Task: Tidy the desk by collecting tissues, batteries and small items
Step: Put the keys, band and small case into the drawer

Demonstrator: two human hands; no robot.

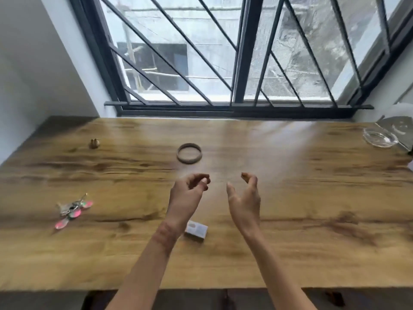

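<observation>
Both of my hands hover over the middle of the wooden desk [290,198]. My left hand [187,195] has loosely curled fingers and holds nothing. My right hand [244,198] is relaxed with bent fingers, also holding nothing. A brown ring-shaped bangle [189,153] lies just beyond the hands. A small grey box [196,230] lies under my left wrist, partly hidden by it. A bunch of keys with pink tags [71,210] lies at the left. A small brown nut-like item [94,143] sits at the far left.
A clear glass dish [380,138] stands at the far right corner beside a transparent bag [400,124]. A barred window [223,52] runs along the desk's far edge. A white wall [33,63] bounds the left side.
</observation>
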